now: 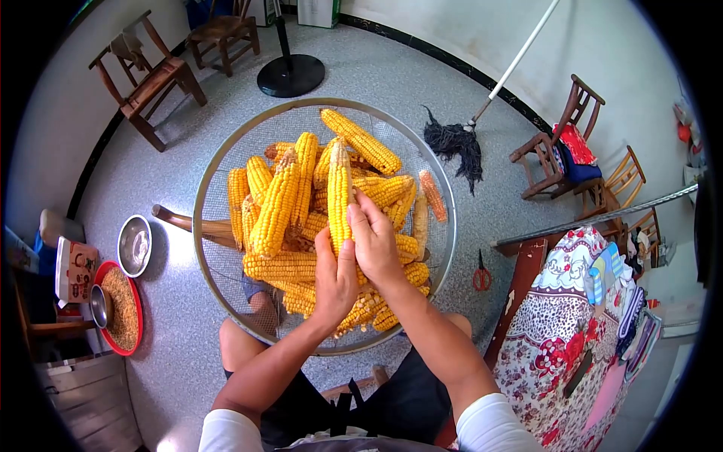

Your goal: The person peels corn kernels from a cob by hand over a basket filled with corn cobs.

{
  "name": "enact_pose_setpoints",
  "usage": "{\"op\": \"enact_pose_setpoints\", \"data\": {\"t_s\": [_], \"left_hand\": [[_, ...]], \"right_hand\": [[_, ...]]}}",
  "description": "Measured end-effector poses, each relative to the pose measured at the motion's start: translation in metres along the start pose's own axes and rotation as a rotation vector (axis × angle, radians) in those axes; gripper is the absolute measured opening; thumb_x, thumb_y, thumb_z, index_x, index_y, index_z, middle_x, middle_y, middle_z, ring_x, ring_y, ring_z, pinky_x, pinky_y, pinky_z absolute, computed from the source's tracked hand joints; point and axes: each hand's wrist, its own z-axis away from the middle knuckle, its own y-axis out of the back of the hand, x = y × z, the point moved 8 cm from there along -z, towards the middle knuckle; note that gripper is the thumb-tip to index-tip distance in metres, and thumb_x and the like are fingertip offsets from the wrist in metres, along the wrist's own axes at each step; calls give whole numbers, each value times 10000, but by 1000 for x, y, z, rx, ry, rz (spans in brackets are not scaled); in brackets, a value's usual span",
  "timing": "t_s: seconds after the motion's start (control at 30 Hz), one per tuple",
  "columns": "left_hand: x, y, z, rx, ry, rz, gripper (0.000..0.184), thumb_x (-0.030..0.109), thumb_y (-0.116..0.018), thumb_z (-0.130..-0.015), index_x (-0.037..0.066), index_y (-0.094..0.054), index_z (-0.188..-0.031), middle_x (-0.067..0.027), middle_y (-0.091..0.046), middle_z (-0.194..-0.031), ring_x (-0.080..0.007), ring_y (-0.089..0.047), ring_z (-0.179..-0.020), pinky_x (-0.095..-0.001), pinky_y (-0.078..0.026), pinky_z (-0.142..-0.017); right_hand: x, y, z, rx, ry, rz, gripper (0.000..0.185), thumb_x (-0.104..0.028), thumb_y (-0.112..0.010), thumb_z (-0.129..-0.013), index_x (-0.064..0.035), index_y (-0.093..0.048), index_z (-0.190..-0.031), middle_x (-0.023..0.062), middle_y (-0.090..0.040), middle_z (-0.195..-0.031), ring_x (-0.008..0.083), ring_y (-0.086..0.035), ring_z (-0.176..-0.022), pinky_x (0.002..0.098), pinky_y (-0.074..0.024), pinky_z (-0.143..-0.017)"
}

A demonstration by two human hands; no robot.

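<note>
A yellow corn cob [340, 197] stands nearly upright in the picture, held by both hands over a heap of cobs. My left hand [336, 277] is closed round its lower end, with the thumb on the kernels. On the cob's right side my right hand [374, 239] is closed, its fingers partly hidden behind the cob. Several whole yellow cobs [279, 207] lie piled in a round mesh sieve [207, 276]. Two stripped cobs [432, 196] rest near the sieve's right side. Loose kernels show low in the heap.
Red-handled scissors [481, 279] and a black mop [456, 143] are right of the sieve. At the left are a metal bowl [135, 246] and a red tray [138, 330] of grain. Wooden chairs [154, 83] stand along the walls. A flowered cloth [527, 361] lies at the right.
</note>
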Motion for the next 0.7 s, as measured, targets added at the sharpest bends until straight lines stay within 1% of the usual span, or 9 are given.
{"op": "enact_pose_setpoints", "data": {"t_s": [0.13,0.23,0.33,0.4,0.5,0.57,0.6,0.63,0.7], "left_hand": [[1,-1,0,0,3,9,321,193,-390,-1080,-29,-431,-1309,-108,-528,-1120,-157,-518,-1004,-296,-446,-860],[7,0,0,9,-46,-33,320,188,-390,-1079,-30,-429,-1310,-106,-528,-1119,-157,-522,-998,-295,-448,-859],[1,0,1,6,-39,-57,321,190,-395,-1078,-29,-433,-1309,-105,-531,-1111,-155,-521,-991,-287,-447,-853],[-6,0,2,-4,24,-31,326,204,-399,-1079,-28,-441,-1304,-109,-532,-1104,-149,-516,-987,-278,-443,-845],[-12,0,1,2,78,38,343,233,-378,-1086,-20,-450,-1307,-104,-534,-1102,-140,-507,-993,-281,-434,-858],[-9,4,0,19,65,58,353,245,-365,-1089,-15,-456,-1310,-99,-536,-1106,-137,-506,-1000,-284,-431,-867],[-7,6,-1,35,51,78,363,258,-352,-1093,-10,-461,-1313,-95,-537,-1111,-134,-505,-1006,-288,-428,-876],[-6,7,-1,36,51,78,363,258,-352,-1093,-10,-461,-1313,-95,-537,-1111,-134,-505,-1006,-288,-428,-876],[-9,9,-1,63,93,107,376,269,-335,-1097,-4,-470,-1317,-91,-540,-1124,-142,-506,-1025,-300,-423,-900]], "right_hand": [[-2,1,1,24,19,35,476,-235,-419,-1073,78,-425,-1431,136,-649,-1086,146,-631,-909,292,-522,-774],[-2,3,1,35,28,80,465,-229,-405,-1074,82,-441,-1417,152,-650,-1096,166,-636,-920,307,-522,-791],[-5,9,-1,70,7,165,442,-221,-390,-1075,84,-478,-1382,161,-653,-1107,186,-639,-942,317,-519,-817],[-4,12,-2,101,-19,221,428,-213,-381,-1075,84,-501,-1359,163,-655,-1111,195,-640,-954,321,-517,-831],[3,16,-4,148,14,126,417,-231,-380,-1082,75,-540,-1315,151,-660,-1104,188,-637,-971,318,-508,-860],[14,22,-4,192,-68,42,427,-267,-378,-1089,61,-557,-1295,141,-662,-1102,179,-634,-983,318,-500,-885],[11,21,-3,172,-56,8,449,-298,-385,-1091,61,-562,-1293,135,-660,-1116,170,-628,-1004,316,-494,-902],[8,20,-1,170,-57,8,449,-298,-385,-1091,61,-562,-1293,135,-660,-1116,170,-628,-1004,316,-494,-902],[0,7,0,38,-56,-112,473,-318,-399,-1086,69,-537,-1319,135,-650,-1148,173,-624,-1015,308,-492,-903]]}}
